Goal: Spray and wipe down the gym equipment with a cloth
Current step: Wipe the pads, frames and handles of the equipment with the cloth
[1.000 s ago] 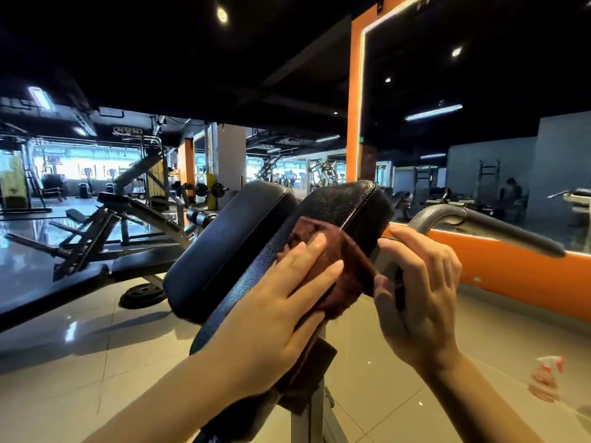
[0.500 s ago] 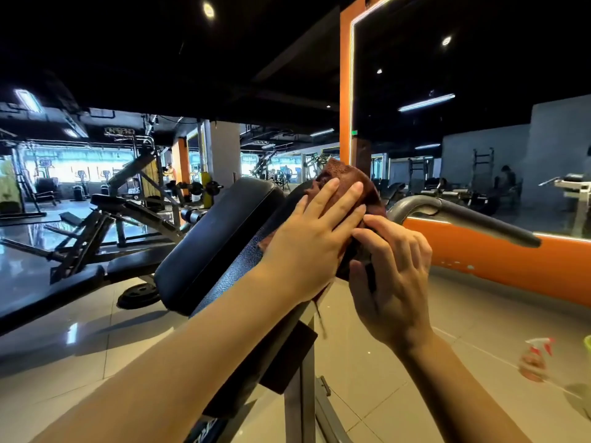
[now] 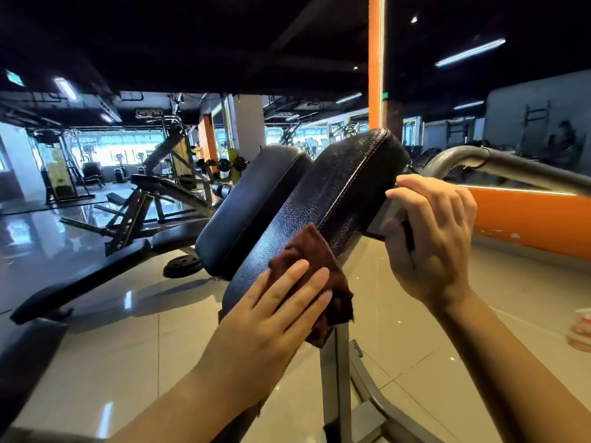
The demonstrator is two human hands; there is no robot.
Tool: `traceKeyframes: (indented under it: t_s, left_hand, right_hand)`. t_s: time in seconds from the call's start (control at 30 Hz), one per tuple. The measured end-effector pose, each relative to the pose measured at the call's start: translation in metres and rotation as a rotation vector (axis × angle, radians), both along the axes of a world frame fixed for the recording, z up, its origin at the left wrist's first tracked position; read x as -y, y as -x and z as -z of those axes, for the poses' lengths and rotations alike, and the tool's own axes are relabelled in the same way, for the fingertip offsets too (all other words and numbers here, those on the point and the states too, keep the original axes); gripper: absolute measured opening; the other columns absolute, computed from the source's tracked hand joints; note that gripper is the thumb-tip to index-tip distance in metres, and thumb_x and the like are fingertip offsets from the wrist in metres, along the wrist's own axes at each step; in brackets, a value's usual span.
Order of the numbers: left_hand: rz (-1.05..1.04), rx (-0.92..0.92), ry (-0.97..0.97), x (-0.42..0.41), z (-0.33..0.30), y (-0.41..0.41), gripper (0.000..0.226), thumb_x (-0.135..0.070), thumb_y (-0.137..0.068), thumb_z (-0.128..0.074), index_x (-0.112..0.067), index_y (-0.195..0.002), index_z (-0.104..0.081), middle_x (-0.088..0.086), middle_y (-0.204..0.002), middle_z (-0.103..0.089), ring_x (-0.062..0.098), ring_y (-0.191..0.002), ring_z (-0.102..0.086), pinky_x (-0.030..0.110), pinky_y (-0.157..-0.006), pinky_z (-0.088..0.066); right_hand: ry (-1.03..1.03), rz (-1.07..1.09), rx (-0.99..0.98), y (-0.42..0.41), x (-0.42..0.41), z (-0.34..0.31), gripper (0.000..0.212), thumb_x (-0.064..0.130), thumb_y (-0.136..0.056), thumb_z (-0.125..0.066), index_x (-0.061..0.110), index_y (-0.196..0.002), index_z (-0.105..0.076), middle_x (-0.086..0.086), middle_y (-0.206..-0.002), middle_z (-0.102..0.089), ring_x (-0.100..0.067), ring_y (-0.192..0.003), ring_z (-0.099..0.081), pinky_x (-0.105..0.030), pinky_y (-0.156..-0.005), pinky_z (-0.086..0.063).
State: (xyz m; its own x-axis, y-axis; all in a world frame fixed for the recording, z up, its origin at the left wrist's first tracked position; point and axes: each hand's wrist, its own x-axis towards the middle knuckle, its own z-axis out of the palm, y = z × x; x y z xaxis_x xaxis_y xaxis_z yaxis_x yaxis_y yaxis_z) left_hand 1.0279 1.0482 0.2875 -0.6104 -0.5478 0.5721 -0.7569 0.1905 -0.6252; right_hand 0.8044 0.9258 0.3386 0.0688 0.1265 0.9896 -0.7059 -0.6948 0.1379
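Note:
A black padded cushion (image 3: 339, 193) slants up from lower left to upper right on a grey metal post (image 3: 335, 378). My left hand (image 3: 271, 318) lies flat with straight fingers on a brown cloth (image 3: 315, 260) and presses it against the lower part of the pad. My right hand (image 3: 431, 238) grips the pad's right edge and its black backing, thumb in front, fingers curled behind. A second black pad (image 3: 252, 206) sits just to the left.
A grey curved handle bar (image 3: 499, 164) runs right from behind the pad. A spray bottle (image 3: 580, 330) stands blurred on the tiled floor at the right edge. An orange wall base (image 3: 527, 219) and mirror are behind. Benches and a weight plate (image 3: 182, 265) stand to the left.
My left hand has slid the cloth down from the top of the pad to its lower part. My right hand stayed at the pad's right edge. The view has moved closer.

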Motion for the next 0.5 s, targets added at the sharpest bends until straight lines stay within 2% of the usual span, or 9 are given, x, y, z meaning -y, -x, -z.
traceKeyframes:
  t_s: [0.1, 0.2, 0.37, 0.5]
  left_hand:
    - [-0.024, -0.028, 0.012, 0.027, -0.038, 0.031, 0.052, -0.031, -0.094, -0.031, -0.017, -0.14, -0.049, 0.009, -0.152, -0.039, 0.033, -0.142, -0.031, 0.052, -0.113, -0.029]
    - [-0.053, -0.054, 0.008, 0.046, -0.066, 0.055, 0.05, -0.029, -0.095, -0.029, -0.015, -0.134, -0.057, 0.009, -0.148, -0.046, 0.033, -0.141, -0.036, 0.05, -0.111, -0.027]
    - [-0.023, -0.023, -0.002, 0.023, -0.042, 0.031, 0.05, -0.031, -0.094, -0.032, -0.014, -0.136, -0.055, 0.01, -0.146, -0.047, 0.033, -0.138, -0.038, 0.052, -0.11, -0.032]
    - [0.003, 0.04, -0.018, -0.008, -0.023, 0.006, 0.05, -0.028, -0.09, -0.038, -0.015, -0.135, -0.056, 0.009, -0.144, -0.05, 0.032, -0.136, -0.041, 0.055, -0.106, -0.031]
  right_hand:
    - [-0.021, 0.006, -0.016, 0.002, 0.0, -0.001, 0.023, 0.022, -0.092, -0.049, 0.014, -0.114, -0.053, -0.015, -0.121, -0.06, -0.03, -0.114, -0.051, -0.046, -0.099, -0.031]
    - [-0.063, 0.014, -0.048, 0.006, -0.001, -0.002, 0.026, 0.024, -0.093, -0.047, 0.015, -0.118, -0.05, -0.014, -0.123, -0.058, -0.029, -0.115, -0.05, -0.044, -0.099, -0.03]
    - [-0.099, 0.018, -0.08, 0.009, -0.003, -0.001, 0.028, 0.029, -0.095, -0.045, 0.017, -0.12, -0.048, -0.013, -0.124, -0.057, -0.028, -0.117, -0.048, -0.045, -0.101, -0.029]
    - [-0.067, 0.02, -0.056, 0.004, -0.005, 0.0, 0.024, 0.026, -0.094, -0.046, 0.015, -0.116, -0.05, -0.013, -0.12, -0.059, -0.028, -0.114, -0.049, -0.045, -0.101, -0.029]
